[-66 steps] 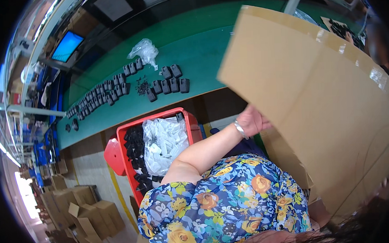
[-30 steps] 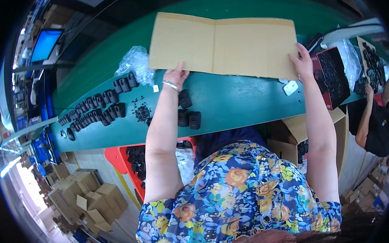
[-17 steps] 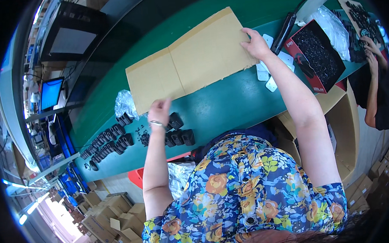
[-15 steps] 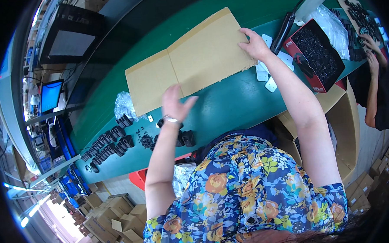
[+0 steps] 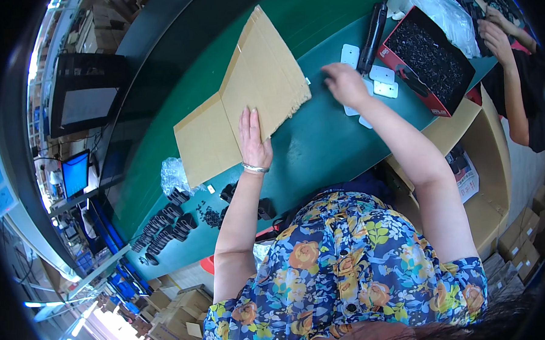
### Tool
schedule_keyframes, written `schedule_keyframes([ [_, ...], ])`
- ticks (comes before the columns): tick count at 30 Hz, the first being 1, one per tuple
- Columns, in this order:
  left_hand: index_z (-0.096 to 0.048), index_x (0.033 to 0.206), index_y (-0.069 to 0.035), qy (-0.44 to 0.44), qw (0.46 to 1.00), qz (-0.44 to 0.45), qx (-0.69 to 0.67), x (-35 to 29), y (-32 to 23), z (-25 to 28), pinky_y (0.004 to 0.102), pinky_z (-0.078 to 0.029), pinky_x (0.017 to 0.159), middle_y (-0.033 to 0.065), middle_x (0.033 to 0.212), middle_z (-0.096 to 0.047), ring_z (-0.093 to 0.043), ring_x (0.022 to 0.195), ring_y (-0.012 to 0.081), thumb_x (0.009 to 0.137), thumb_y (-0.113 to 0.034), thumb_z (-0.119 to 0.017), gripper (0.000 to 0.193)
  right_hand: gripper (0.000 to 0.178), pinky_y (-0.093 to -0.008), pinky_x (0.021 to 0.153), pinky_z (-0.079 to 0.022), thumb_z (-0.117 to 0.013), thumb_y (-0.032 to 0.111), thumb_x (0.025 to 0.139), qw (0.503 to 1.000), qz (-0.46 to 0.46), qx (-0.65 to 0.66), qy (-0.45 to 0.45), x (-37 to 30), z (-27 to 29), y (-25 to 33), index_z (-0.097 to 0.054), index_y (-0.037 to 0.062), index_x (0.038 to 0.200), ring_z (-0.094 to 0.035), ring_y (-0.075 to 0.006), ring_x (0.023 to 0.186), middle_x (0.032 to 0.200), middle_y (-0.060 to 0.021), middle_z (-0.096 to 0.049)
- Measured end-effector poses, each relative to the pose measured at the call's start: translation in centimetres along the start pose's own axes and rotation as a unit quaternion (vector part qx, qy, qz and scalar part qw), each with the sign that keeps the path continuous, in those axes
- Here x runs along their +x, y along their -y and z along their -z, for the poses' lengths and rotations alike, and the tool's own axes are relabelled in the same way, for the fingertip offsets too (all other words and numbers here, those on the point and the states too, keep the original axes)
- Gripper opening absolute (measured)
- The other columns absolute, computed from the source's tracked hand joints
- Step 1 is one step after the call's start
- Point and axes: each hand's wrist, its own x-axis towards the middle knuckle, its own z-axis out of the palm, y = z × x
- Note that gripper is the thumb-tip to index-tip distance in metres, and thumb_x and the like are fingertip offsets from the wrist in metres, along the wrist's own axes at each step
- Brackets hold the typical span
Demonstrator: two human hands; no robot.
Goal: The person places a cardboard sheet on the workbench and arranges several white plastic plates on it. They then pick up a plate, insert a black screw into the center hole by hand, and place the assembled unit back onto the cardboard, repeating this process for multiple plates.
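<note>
A creased sheet of cardboard [image 5: 207, 136] lies on the green table [image 5: 296, 163], its right panel tilted up along the crease. My left hand [image 5: 256, 140] presses flat against that panel near its lower edge, fingers straight and together. Off the sheet's right edge, my right hand [image 5: 347, 86] hovers with loosely bent fingers and nothing visible in it. Close to it lie several white plates [image 5: 382, 74] with rounded corners, partly hidden by my right hand and wrist. A black stick-shaped tool [image 5: 373, 41] with a cable stands just beyond them.
A red box [image 5: 424, 98] full of small black parts sits at the right, near a clear plastic bag [image 5: 445, 16]. Rows of black parts [image 5: 165, 228] and crumpled plastic [image 5: 175, 175] occupy the left. A co-worker's hands [image 5: 499, 38] are at the far right; an open carton [image 5: 492, 191] stands below the table.
My right hand has left the cardboard's right edge and moved slightly left. My left hand has come onto the sheet, whose right panel has swung left and tilted up.
</note>
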Motion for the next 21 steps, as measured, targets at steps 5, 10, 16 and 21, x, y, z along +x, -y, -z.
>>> schedule_keyframes([
  [5,-0.034,0.128,-0.007,0.024,0.999,-0.010,0.038,0.2,-0.5,-2.5,0.0458,-0.022,0.101,0.0198,0.133,-0.027,-0.026,0.123,0.0375,0.056,0.004,-0.061,0.077,0.033,-0.0365,0.089,-0.037,-0.049,0.016,0.075,0.996,0.000,0.026,0.080,-0.3,-5.5,0.3,-0.051,0.0061,0.107,-0.047,-0.0304,0.101,0.108,-0.0131,-0.051],
  [10,-0.035,0.128,-0.011,0.023,0.998,0.005,0.051,-0.7,-0.4,-3.5,0.0474,-0.019,0.102,0.0178,0.134,-0.027,-0.024,0.124,0.0366,0.056,0.001,-0.061,0.077,0.036,-0.0357,0.096,-0.030,-0.034,0.021,0.085,0.997,0.061,-0.051,0.019,-2.8,-6.5,1.7,-0.046,0.0060,0.116,-0.042,-0.0293,0.111,0.115,-0.0134,-0.048],
  [16,-0.036,0.129,-0.017,0.073,0.992,0.033,0.094,-1.3,-0.4,-5.1,0.0496,-0.016,0.102,0.0166,0.135,-0.025,-0.020,0.126,0.0341,0.059,-0.004,-0.060,0.075,0.034,-0.0362,0.093,-0.035,-0.040,0.012,0.079,0.961,0.109,-0.194,0.165,-7.8,-3.7,4.3,-0.049,0.0036,0.111,-0.045,-0.0311,0.107,0.112,-0.0157,-0.048],
  [21,-0.038,0.128,-0.021,0.097,0.984,0.038,0.144,-2.6,0.9,-6.1,0.0513,-0.015,0.102,0.0154,0.134,-0.026,-0.022,0.125,0.0327,0.060,-0.005,-0.057,0.072,0.030,-0.0367,0.086,-0.039,-0.047,0.005,0.075,0.978,0.029,-0.021,0.207,-11.9,-0.5,6.1,-0.050,0.0020,0.104,-0.048,-0.0322,0.097,0.101,-0.0160,-0.049],
])
